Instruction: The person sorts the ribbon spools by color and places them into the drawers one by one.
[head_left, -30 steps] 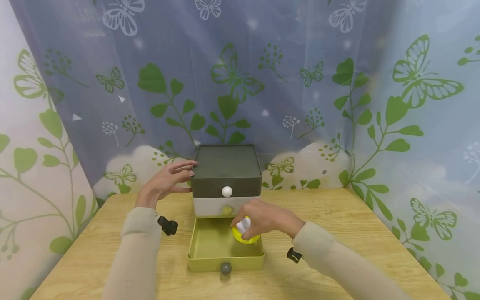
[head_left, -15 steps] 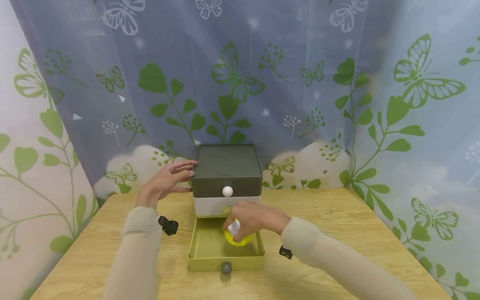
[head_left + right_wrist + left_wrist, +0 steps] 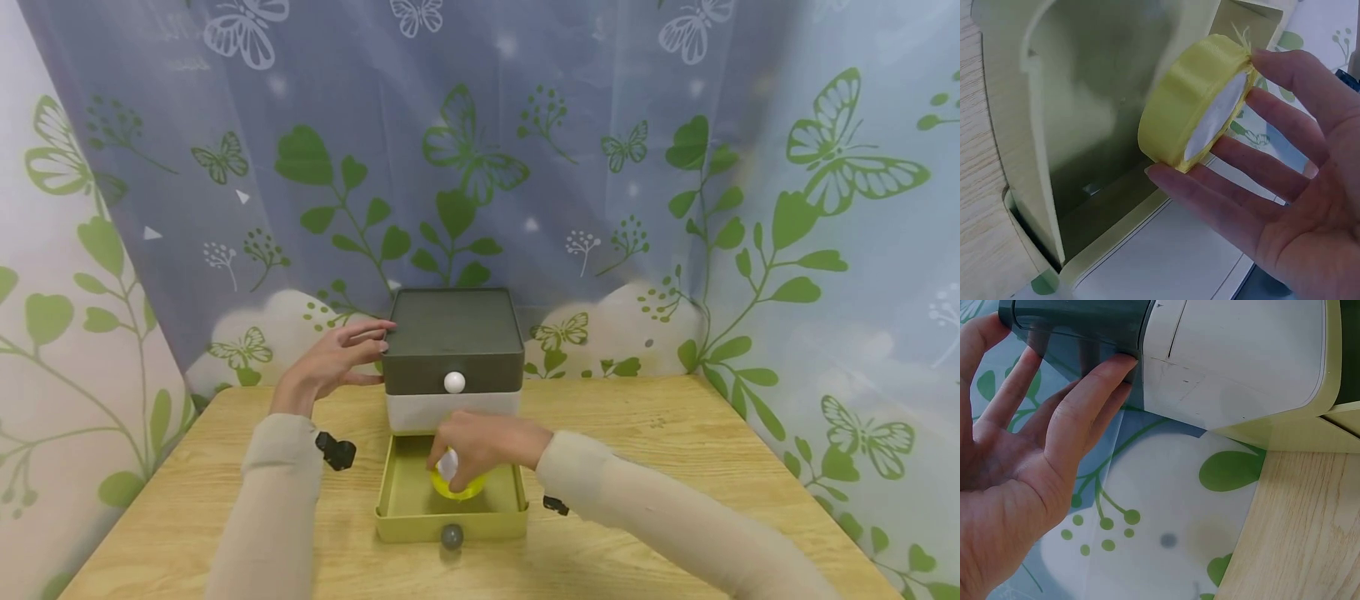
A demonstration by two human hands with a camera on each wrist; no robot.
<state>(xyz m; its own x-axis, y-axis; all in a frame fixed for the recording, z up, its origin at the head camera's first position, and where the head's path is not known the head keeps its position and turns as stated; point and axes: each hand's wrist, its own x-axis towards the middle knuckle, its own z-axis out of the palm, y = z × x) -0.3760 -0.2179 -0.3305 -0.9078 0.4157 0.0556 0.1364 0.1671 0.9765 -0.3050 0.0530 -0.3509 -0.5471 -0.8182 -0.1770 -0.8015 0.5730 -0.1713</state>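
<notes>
My right hand (image 3: 483, 442) grips a roll of yellow satin ribbon (image 3: 1179, 100) by its edges, thumb on one side and fingertips on the other. A white disc (image 3: 1216, 115) shows on the roll's near face, and a frayed ribbon end sticks up by the thumb. The roll is held over the pulled-out olive-green bottom drawer (image 3: 414, 527) of a three-tier drawer box. My left hand (image 3: 326, 367) rests its spread fingertips against the left side of the dark green top tier (image 3: 453, 325). In the left wrist view, its fingertips touch that tier near the white middle one (image 3: 1235, 356).
A white knob (image 3: 454, 382) sits on the top tier, and a grey knob (image 3: 452, 537) on the pulled-out drawer's front. The box stands on a wooden table (image 3: 637, 467). Behind it hangs a curtain (image 3: 570, 208) printed with butterflies and leaves.
My right hand has carried the ribbon roll left and slightly toward me, from the drawer's right side to over its middle. The left hand and the drawer box have stayed in place.
</notes>
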